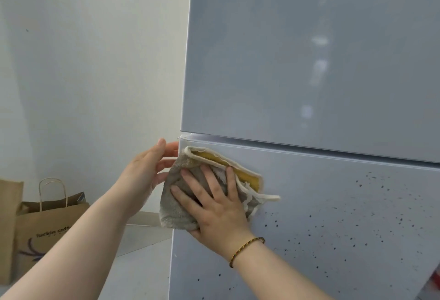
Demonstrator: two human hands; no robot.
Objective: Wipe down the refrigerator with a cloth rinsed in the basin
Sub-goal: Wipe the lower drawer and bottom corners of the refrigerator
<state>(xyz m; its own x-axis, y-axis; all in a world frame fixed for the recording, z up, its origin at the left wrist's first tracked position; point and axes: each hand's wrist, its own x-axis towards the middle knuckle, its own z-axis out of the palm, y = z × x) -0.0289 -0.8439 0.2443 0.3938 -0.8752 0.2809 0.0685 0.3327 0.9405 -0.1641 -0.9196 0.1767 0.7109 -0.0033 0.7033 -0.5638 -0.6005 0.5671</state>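
The grey refrigerator (pixel 309 61) fills the right side, with an upper door and a lower door (pixel 345 216) speckled with dark spots. A grey cloth (pixel 173 206) with a yellow patch and cream edging lies flat against the lower door's top left corner. My right hand (pixel 214 206) presses the cloth to the door with straight, spread fingers. My left hand (pixel 147 168) sits at the door's left edge, fingers reaching round the side beside the cloth. The basin is out of sight.
A white wall (pixel 95 61) stands left of the refrigerator. Two brown paper bags (pixel 45 228) sit on the pale floor (pixel 138 264) at the lower left, near the wall. A red and white object (pixel 434 280) peeks in at the bottom right edge.
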